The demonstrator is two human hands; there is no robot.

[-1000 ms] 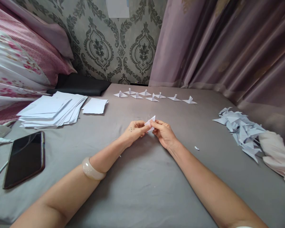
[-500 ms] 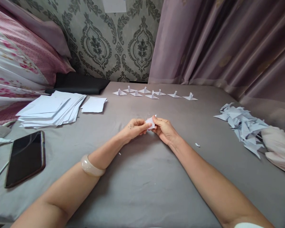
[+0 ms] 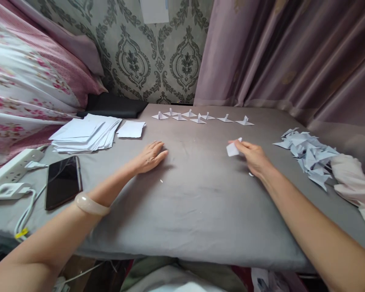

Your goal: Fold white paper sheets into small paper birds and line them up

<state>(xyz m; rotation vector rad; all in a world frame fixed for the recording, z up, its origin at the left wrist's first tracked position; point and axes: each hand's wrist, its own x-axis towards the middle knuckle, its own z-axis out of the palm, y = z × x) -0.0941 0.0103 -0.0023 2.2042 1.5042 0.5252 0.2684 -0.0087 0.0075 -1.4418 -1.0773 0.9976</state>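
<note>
My right hand (image 3: 253,155) pinches a small folded piece of white paper (image 3: 232,149) between thumb and fingers, above the right half of the grey cloth (image 3: 194,211). Part of the paper is hidden behind the fingers. My left hand (image 3: 151,157) holds nothing; it hovers over or rests on the cloth, which I cannot tell, with its thumb apart from the fingers. Beyond that hand lies a small stack of white paper squares (image 3: 130,129). Several folded paper figures with upright points, one of them a near figure (image 3: 198,119), stand in rows toward the back.
A larger paper stack (image 3: 85,136) lies at left, near a phone (image 3: 63,182), a power strip (image 3: 15,166) and a charger cable. On the right are a heap of folded papers (image 3: 310,154) and a pale cloth (image 3: 353,178). Curtains (image 3: 249,48) border the back right.
My hands have parted: the left let go of the folded paper and moved left, while the right carried it to the right. The view has tilted down and shifted left.
</note>
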